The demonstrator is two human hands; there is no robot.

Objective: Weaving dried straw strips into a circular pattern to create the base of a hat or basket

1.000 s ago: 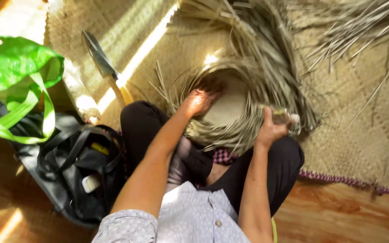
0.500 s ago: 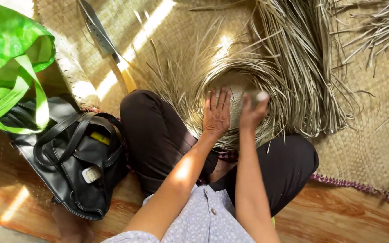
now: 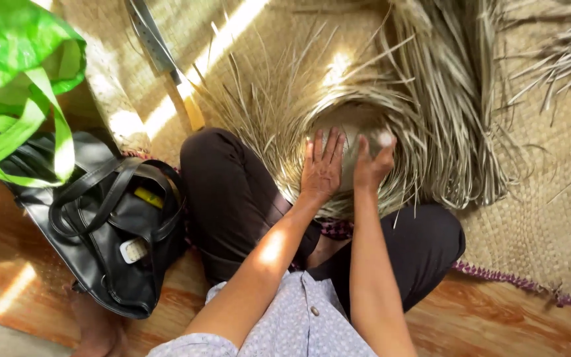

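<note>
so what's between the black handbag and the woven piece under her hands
In the head view, the person's bent leg in dark trousers lies between the black handbag and the woven piece.

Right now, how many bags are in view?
2. A green bag sits at the upper left, and a black handbag lies just below it on the floor, beside the person's knee. More may lie out of view.
</note>
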